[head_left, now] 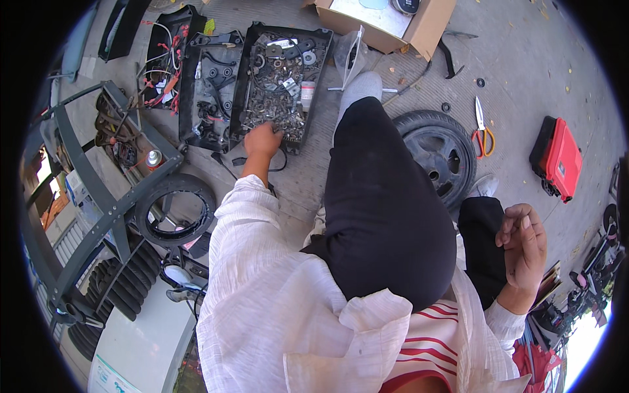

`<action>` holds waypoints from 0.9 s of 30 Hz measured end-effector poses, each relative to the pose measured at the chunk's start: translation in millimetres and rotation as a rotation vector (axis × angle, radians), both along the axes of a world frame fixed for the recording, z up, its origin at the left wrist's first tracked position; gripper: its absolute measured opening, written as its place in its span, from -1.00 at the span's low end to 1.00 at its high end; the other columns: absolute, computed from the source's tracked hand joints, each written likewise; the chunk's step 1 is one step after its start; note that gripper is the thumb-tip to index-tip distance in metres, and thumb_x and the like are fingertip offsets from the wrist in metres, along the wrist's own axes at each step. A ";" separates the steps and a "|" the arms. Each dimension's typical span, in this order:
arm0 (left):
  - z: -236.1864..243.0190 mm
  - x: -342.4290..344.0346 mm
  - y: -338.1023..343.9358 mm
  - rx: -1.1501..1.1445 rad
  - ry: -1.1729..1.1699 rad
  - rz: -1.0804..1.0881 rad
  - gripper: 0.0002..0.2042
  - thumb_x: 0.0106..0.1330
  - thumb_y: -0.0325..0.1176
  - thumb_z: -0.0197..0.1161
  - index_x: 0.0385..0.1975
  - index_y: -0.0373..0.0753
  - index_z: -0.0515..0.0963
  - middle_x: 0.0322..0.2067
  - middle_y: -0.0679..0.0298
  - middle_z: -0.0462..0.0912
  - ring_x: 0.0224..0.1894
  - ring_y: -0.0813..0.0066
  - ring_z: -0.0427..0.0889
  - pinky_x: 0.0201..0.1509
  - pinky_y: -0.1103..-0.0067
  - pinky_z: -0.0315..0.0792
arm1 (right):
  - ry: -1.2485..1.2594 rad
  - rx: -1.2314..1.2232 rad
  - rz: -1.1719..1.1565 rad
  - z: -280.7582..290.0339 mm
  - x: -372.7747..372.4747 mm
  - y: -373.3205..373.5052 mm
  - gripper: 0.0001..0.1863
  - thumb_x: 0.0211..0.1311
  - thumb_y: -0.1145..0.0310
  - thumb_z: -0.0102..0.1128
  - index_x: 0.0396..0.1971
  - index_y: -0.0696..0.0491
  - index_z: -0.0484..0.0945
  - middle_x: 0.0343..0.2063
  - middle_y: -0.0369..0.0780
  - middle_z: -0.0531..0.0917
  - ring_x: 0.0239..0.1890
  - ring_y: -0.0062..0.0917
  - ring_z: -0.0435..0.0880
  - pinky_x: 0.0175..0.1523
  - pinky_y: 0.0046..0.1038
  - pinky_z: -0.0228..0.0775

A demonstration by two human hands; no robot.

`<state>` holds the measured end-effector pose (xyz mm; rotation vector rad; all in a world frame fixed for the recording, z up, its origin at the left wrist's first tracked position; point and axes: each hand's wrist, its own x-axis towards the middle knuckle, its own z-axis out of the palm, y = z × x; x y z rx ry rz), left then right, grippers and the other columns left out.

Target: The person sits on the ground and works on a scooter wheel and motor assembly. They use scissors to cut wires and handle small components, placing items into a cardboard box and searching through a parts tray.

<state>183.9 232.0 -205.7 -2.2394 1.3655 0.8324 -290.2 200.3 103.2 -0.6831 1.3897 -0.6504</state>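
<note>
My left hand (263, 139) reaches into the near end of a black tray (242, 92) full of loose metal hardware (278, 92), such as nuts, bolts and washers. Its fingers are bent down among the small pieces, and what they pinch is too small to name. Beside my right knee, my right hand (524, 243) is raised with its fingers curled in toward the thumb. Whatever lies inside those fingers, if anything, is hidden. Just left of the hardware tray sits a second black tray (190, 85) with levers and larger parts.
Right of my leg lie a black wheel (440, 157), orange-handled scissors (481, 128) and a red and black case (557, 159). A cardboard box (386, 36) stands ahead, near a clear plastic bag (350, 57). On the left are a grey metal frame (118, 211) and a tyre (175, 209).
</note>
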 end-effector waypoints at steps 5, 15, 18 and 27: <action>-14.6 -7.4 -5.8 0.063 -0.068 0.013 -0.69 0.11 -0.11 0.27 -0.16 -0.05 0.58 -0.16 0.17 0.66 -0.06 0.23 0.62 -0.04 0.35 0.45 | 0.014 0.022 -0.012 -1.6 1.8 -1.8 -0.66 0.38 0.21 -0.05 -0.15 0.24 0.44 -0.44 -0.29 0.44 -0.46 -0.70 0.39 -0.33 -0.65 0.28; -32.9 15.2 7.9 -0.574 0.707 0.578 -0.72 0.16 -0.58 0.23 -0.12 -0.35 0.44 -0.19 0.18 0.61 -0.15 0.47 0.60 -0.14 0.58 0.48 | -0.011 0.014 -0.007 -2.1 -0.8 0.0 -0.65 0.39 0.21 -0.04 -0.15 0.24 0.44 -0.44 -0.30 0.44 -0.46 -0.70 0.38 -0.34 -0.64 0.28; -24.1 10.9 3.5 -0.578 0.843 0.730 -0.69 0.23 -0.57 0.15 -0.01 -0.36 0.41 -0.13 0.14 0.59 -0.13 0.42 0.59 -0.10 0.56 0.49 | -0.010 0.010 -0.010 -0.7 -1.2 -0.4 -0.65 0.38 0.20 -0.04 -0.15 0.24 0.44 -0.45 -0.30 0.44 -0.46 -0.70 0.38 -0.34 -0.64 0.28; -2.4 -4.0 0.0 -0.376 1.464 1.250 -0.67 0.40 -0.42 0.00 0.11 -0.38 0.33 -0.08 0.01 0.55 -0.06 0.22 0.58 0.04 0.40 0.52 | -0.012 -0.003 -0.014 -0.1 -5.0 2.1 -0.64 0.38 0.19 -0.03 -0.15 0.24 0.44 -0.45 -0.29 0.44 -0.46 -0.70 0.39 -0.34 -0.64 0.28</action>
